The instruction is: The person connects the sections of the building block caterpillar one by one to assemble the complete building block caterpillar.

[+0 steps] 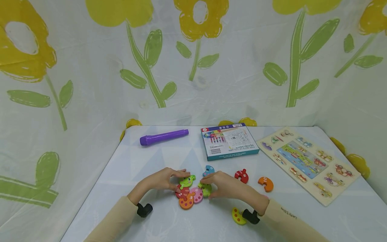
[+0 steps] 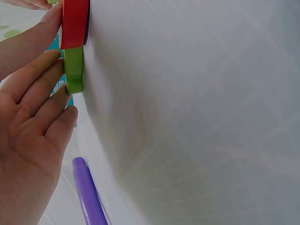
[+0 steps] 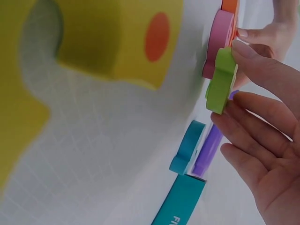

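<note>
Two bare hands work over a pale patterned tabletop (image 1: 169, 225), each bent round brightly painted, flat caterpillar-puzzle pieces. Thumb and fingertips of the left hand (image 1: 165, 178) pinch a joined pair: the bright green head piece with a smiling face (image 1: 187, 182) and the rounded red piece numbered 2 (image 1: 182, 194). Against that pair sit the orange dotted piece numbered 3 (image 1: 186, 203) and the round pink dotted piece numbered 4 (image 1: 198, 195). The right hand (image 1: 226, 186) grips a lime-green curved piece (image 1: 206, 190) between thumb and fingers, just beside the pink one; whether those two touch, I cannot tell. Loose pieces lie round the right hand: a curved blue one (image 1: 208, 170) beyond its fingers, a red striped one (image 1: 242, 175), an orange one numbered 10 (image 1: 266, 184) and a yellow red-spotted crescent (image 1: 238, 216). Farther back rest a purple microphone-shaped stick (image 1: 164, 137), a flat teal-edged printed box (image 1: 229, 143) and a pale wooden picture-puzzle board (image 1: 309, 185).
</note>
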Available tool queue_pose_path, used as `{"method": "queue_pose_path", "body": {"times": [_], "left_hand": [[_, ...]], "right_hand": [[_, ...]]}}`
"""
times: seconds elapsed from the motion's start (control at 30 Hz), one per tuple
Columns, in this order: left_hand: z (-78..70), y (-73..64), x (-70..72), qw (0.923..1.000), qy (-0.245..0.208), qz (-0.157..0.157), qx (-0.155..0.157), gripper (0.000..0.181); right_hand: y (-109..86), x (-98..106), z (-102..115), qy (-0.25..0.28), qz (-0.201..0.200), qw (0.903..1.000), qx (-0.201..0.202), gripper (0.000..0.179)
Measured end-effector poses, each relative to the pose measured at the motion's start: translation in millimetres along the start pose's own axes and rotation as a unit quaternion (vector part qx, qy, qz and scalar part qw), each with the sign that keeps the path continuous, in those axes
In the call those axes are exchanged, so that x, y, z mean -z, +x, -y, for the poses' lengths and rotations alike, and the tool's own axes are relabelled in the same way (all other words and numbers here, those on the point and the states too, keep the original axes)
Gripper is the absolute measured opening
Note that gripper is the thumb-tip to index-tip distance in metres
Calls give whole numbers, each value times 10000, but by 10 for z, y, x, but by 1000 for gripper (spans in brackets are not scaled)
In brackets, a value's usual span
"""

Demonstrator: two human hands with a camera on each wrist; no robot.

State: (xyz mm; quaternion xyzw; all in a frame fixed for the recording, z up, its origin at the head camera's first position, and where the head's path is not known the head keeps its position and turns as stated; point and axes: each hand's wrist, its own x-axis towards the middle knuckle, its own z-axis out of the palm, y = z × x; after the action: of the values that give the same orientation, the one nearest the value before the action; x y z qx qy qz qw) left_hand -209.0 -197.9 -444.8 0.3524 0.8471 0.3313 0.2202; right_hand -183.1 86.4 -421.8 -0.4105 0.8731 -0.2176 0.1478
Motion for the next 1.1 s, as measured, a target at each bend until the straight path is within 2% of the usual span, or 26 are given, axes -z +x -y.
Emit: {"method": "queue_pose_path", "body": {"times": [0.5, 0.87, 1.1], "left_hand": [[-4, -9, 4, 10000, 9, 16, -1, 62], [1, -2, 22, 9998, 87, 96, -121, 57], [-1, -5, 27, 9999, 7, 125, -74, 55]], "right_hand": [[31, 1, 22, -89, 132, 9998, -101, 51], [-6, 24, 43, -28, -10, 9999, -112, 50], [-60, 99, 7, 9, -123, 9997, -217, 52]]}}
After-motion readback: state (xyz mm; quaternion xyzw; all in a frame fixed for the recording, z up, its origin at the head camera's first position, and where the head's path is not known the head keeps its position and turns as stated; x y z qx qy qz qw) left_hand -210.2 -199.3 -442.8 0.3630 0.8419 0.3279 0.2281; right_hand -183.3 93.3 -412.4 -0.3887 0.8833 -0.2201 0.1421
